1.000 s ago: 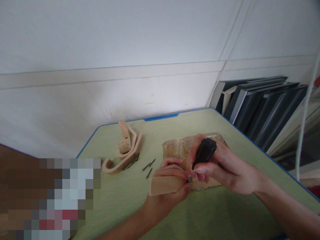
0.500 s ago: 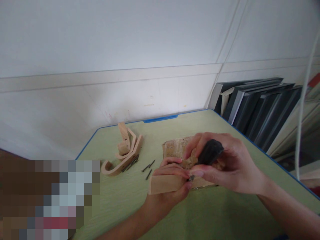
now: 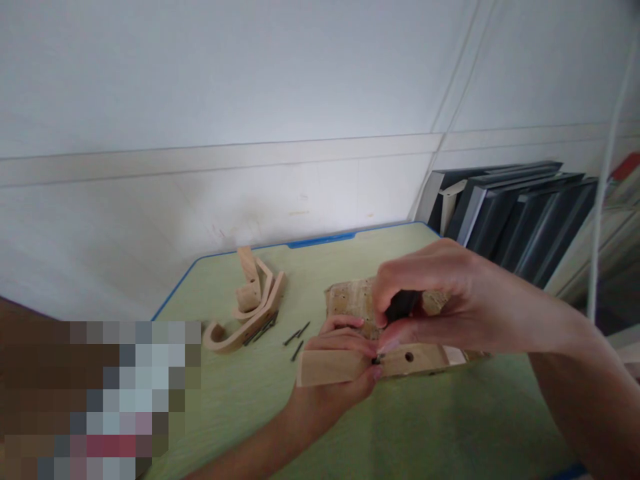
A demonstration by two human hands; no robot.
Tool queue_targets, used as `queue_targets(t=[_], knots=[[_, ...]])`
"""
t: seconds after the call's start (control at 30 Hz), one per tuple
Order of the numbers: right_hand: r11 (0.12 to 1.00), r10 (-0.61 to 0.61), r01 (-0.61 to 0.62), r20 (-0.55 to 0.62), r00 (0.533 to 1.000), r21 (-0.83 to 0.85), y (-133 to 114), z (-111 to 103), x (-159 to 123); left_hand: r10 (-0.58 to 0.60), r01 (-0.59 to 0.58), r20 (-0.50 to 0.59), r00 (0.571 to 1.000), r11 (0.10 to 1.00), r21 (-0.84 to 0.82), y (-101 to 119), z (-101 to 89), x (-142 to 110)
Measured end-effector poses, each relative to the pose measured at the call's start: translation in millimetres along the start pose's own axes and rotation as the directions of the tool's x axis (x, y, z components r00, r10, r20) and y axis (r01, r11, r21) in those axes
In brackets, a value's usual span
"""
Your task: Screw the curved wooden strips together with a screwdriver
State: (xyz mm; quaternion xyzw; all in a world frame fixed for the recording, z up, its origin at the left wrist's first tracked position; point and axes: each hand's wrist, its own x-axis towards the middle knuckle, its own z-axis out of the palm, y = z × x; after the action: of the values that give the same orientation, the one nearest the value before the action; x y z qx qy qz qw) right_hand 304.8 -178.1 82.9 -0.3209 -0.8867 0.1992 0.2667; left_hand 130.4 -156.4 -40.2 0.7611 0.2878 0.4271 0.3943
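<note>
A pale wooden strip (image 3: 330, 368) was gripped between the fingers and thumb of the left hand (image 3: 325, 401), along the near edge of a pitted board (image 3: 346, 300) on the green table (image 3: 240, 400). A black tool handle (image 3: 401, 307) was clasped in the curled right hand (image 3: 465, 293), its thumb placed close to a small metal piece (image 3: 377, 359) at the strip. Loose screws (image 3: 297, 352) and curved wooden hooks (image 3: 233, 339) were spread to the left.

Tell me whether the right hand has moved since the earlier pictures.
Yes: the right hand has risen in view, its knuckles now nearer the far right corner of the table.
</note>
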Motion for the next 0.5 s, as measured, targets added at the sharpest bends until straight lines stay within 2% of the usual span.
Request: queue_targets(t=[0.1, 0.2, 0.4, 0.5], knots=[[0.992, 0.125, -0.115, 0.206, 0.971, -0.057, -12.1, -17.7, -2.9, -0.025, 0.025, 0.031, 0.999, 1.0, 0.0, -0.5, -0.2, -0.3], [0.985, 0.171, -0.152, 0.306, 0.937, -0.086, -21.8, -26.6, -7.9, -0.054, 0.052, 0.071, 0.996, 0.998, 0.021, -0.5, -0.4, -0.7], [0.984, 0.057, -0.016, 0.232, 0.971, -0.175, -19.6, -25.9, -3.2, -0.058, 0.057, 0.013, 0.998, 0.998, 0.04, 1.2, 0.0, -1.1], [0.989, 0.017, 0.018, 0.236, 0.972, -0.149, -15.5, -24.1, 2.0, -0.045, 0.045, -0.012, 0.999, 0.999, 0.017, 2.3, 0.3, -0.2]])
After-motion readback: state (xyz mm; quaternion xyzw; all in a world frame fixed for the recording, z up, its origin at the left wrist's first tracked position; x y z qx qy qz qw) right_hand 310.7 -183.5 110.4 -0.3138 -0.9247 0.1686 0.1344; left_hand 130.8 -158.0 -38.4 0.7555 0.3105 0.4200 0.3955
